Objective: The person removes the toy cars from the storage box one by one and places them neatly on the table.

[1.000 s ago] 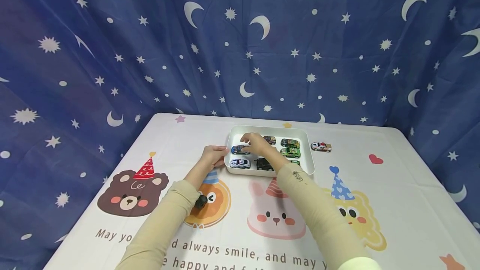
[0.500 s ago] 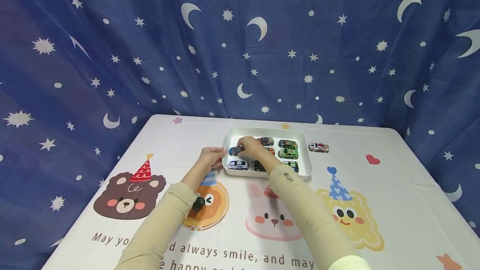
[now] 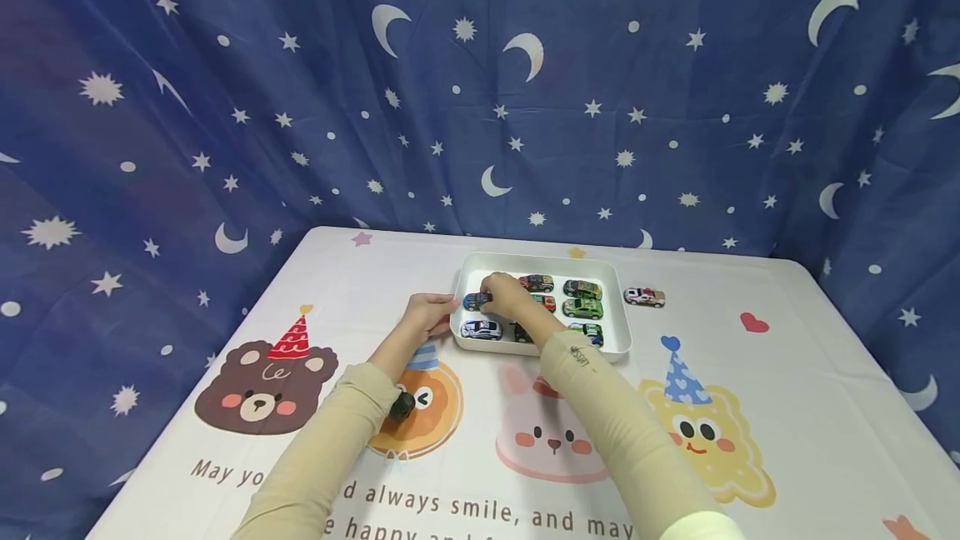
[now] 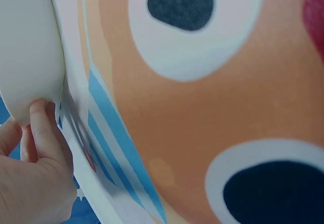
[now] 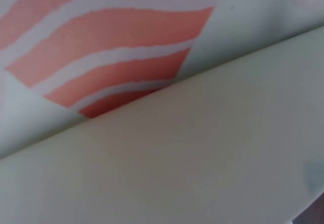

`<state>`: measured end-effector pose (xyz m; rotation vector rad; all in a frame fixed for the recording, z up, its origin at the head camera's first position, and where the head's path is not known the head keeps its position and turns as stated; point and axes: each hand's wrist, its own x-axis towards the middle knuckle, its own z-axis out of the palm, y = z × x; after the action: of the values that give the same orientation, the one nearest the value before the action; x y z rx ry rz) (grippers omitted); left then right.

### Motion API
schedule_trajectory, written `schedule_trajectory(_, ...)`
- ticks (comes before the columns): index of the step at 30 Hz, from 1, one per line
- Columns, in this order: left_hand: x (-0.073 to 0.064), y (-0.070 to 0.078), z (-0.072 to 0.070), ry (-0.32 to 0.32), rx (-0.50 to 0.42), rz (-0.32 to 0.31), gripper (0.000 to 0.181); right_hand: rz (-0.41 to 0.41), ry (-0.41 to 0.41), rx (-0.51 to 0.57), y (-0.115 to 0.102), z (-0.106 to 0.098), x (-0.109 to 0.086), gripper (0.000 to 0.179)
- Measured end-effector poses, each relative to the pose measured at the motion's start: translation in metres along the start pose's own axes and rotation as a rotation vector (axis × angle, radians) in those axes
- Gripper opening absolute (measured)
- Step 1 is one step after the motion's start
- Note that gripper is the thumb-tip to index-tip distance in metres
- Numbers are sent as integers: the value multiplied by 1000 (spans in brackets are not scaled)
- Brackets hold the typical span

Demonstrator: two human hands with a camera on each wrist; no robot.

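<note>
A white tray (image 3: 487, 346) holding several toy cars stands toward the back of the table; its wall (image 5: 177, 143) fills much of the right wrist view. My left hand (image 3: 429, 312) grips the tray's left end. In the left wrist view, the fingers of that hand (image 4: 43, 173) bend against the tray's rounded corner (image 4: 30, 47). Inside the tray, my right hand (image 3: 508, 295) pinches the right end of a blue toy car (image 3: 475, 302) in the left column. A white toy car (image 3: 482, 329) lies just in front of it. My right hand partly hides the middle cars.
Green toy cars (image 3: 582, 308) sit in the tray's right column. One white and red toy car (image 3: 644, 297) lies on the tablecloth right of the tray. A black round object (image 3: 402, 405) shows by the left sleeve. A blue curtain (image 3: 480, 107) hangs behind the table.
My right hand has lowered onto the blue toy car and its fingers have closed on the car's right end. My left hand stays at the tray. The head view shifts slightly.
</note>
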<state>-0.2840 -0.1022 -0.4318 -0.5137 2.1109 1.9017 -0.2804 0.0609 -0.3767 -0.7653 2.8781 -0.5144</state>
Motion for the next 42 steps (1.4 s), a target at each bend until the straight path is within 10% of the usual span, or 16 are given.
schedule_trajectory(5, 0, 1, 1, 4, 15, -12, 35, 64, -25, -53, 37, 40, 46, 27)
schedule_trajectory(42, 1, -1, -1, -5, 11, 3, 37, -61, 103, 107, 48, 25, 13, 27)
